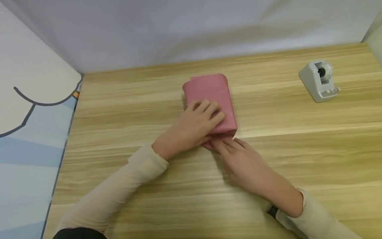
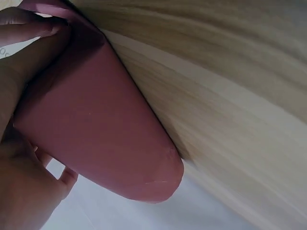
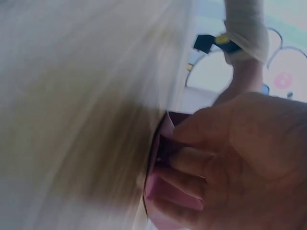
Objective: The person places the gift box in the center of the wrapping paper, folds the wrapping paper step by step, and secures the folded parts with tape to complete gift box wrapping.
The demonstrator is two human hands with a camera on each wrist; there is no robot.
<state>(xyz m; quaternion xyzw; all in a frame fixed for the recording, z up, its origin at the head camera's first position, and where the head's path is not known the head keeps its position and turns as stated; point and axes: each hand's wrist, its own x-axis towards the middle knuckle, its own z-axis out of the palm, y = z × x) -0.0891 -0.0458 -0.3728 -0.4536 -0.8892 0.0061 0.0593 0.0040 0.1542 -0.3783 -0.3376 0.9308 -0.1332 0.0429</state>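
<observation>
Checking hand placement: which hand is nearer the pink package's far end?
Left. The left hand rests on the pink package, short of that end; the right hand is at the opposite end.

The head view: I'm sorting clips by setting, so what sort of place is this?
Probably an indoor craft or packing workspace: there's a wood-grain table, a tape dispenser and a pink paper-covered package.

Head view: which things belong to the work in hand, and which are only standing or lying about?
Belongs to the work:
pink package, with the left hand on its top and the right hand at its near end

Standing about:
white tape dispenser, untouched, though it may belong too
cartoon-printed panel, background only
</observation>
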